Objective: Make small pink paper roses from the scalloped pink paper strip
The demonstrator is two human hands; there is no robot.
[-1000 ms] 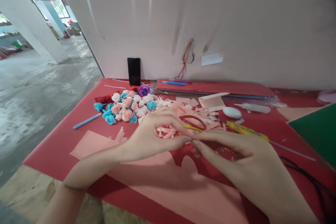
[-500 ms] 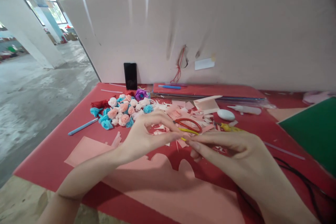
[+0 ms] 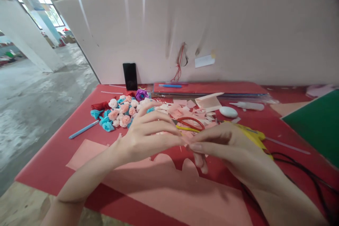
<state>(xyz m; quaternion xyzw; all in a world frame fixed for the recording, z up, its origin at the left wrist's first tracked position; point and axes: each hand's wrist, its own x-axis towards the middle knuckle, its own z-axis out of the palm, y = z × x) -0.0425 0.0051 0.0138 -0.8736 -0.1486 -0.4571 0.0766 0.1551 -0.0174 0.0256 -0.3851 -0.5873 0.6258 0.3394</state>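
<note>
Since the pink paper bit [image 3: 186,141] is tiny, R hand [image 3: 238,155] pinches it w/ fingertips over the bench [image 3: 53,160], prob. for control; L hand [image 3: 147,136] alongside, fingers extended, can't tell if gripping.

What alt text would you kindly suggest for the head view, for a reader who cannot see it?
A person's right hand pinches what looks like a small pink piece, with the left hand close by, above a red tabletop. A large pink sheet lies nearer; beyond are rose-like flowers, paper cuttings and a phone leaning against a pale partition.
</note>
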